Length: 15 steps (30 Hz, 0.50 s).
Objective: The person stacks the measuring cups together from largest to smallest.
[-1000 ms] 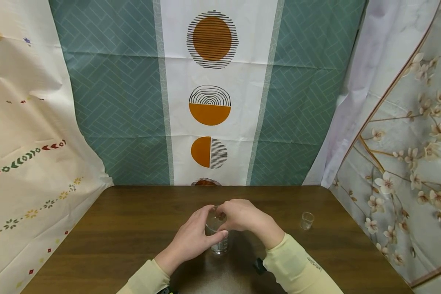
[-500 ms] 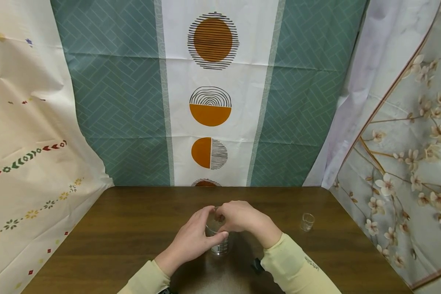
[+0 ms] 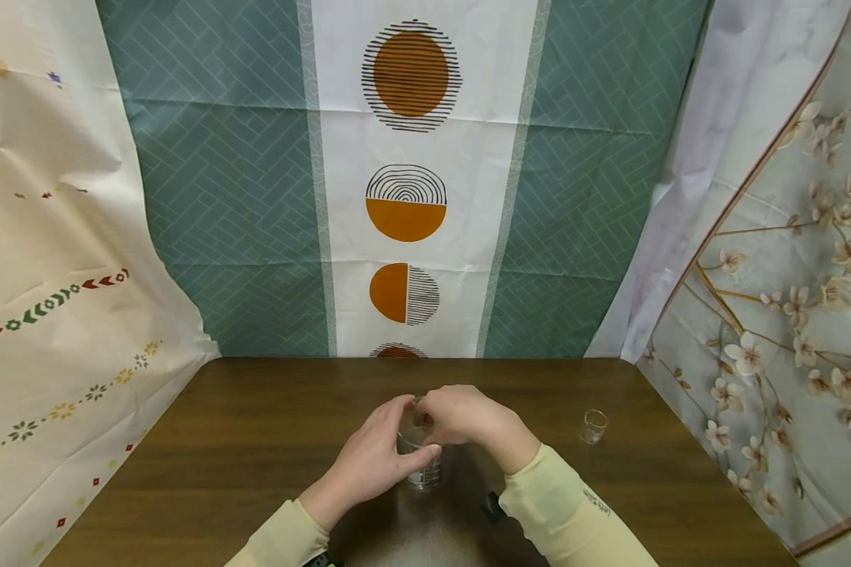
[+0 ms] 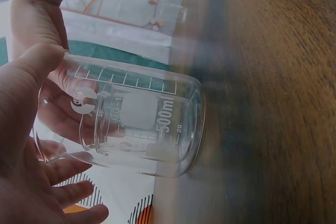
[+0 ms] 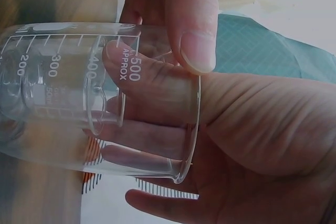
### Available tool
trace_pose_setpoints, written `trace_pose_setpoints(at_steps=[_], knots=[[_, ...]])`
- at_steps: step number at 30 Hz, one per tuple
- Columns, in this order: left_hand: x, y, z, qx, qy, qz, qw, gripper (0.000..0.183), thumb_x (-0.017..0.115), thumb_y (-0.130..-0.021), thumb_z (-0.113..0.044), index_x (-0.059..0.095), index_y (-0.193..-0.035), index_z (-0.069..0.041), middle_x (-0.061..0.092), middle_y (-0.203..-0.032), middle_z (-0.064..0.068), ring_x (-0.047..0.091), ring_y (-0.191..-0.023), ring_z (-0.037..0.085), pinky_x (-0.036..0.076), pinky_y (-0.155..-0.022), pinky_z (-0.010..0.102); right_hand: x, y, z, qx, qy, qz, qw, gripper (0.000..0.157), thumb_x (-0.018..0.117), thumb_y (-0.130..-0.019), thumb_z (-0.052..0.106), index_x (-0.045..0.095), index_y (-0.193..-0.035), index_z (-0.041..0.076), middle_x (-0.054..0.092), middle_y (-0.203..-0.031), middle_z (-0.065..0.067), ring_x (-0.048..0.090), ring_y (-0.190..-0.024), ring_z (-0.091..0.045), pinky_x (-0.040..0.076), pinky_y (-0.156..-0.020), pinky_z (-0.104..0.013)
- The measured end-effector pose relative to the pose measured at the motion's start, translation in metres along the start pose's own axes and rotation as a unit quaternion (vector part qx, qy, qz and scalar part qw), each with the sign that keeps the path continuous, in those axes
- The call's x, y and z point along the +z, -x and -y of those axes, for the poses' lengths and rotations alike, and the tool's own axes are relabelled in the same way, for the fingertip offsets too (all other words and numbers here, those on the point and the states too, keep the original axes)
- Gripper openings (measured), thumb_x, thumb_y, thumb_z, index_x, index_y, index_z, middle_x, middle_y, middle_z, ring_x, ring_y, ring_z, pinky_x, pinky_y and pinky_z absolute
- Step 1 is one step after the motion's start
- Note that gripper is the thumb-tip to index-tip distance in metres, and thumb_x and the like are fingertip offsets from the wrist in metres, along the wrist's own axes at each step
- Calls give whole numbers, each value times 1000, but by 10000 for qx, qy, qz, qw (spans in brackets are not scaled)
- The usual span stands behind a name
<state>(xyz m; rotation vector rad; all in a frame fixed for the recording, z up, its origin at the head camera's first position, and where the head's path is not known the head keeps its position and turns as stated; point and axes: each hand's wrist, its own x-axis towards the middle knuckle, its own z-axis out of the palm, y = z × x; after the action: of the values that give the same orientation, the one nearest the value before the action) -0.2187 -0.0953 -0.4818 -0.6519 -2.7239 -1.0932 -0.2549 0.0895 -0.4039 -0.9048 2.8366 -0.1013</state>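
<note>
A clear 500 ml glass beaker (image 3: 424, 471) stands on the brown wooden table (image 3: 255, 425) in front of me. My left hand (image 3: 372, 461) grips its side, thumb toward me and fingers round the far wall. My right hand (image 3: 461, 413) is curled over its mouth. In the right wrist view its thumb (image 5: 191, 30) presses the outside of the rim of the beaker (image 5: 52, 66) while a finger reaches inside. A smaller beaker (image 4: 113, 124) sits inside the large beaker (image 4: 178, 129), near its bottom. I cannot tell whether the finger touches it.
A small empty glass beaker (image 3: 593, 426) stands alone on the table's right side, well away from my hands. Patterned cloth backdrops (image 3: 411, 197) close in the table at the back and on both sides.
</note>
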Motion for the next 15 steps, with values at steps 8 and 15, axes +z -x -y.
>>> trace_pose_setpoints(at_steps=[8, 15], knots=[[0, 0, 0, 1, -13, -26, 10000, 95, 79, -94, -67, 47, -160, -6, 55, -158, 14, 54, -144, 34, 52, -108, 62, -1, 0, 1, 13, 4, 50, 10000, 31, 90, -93, 26, 84, -123, 19, 80, -116, 11, 72, -102, -12, 60, -94, -38], [0, 0, 1, 18, 9, -20, 10000, 95, 78, -95, -68, 47, -161, -7, 55, -159, 12, 54, -144, 33, 51, -108, 62, 0, -2, 0, -7, 4, 88, 10000, 33, 89, -94, 28, 84, -125, 18, 80, -116, 11, 71, -101, -11, 59, -94, -37]])
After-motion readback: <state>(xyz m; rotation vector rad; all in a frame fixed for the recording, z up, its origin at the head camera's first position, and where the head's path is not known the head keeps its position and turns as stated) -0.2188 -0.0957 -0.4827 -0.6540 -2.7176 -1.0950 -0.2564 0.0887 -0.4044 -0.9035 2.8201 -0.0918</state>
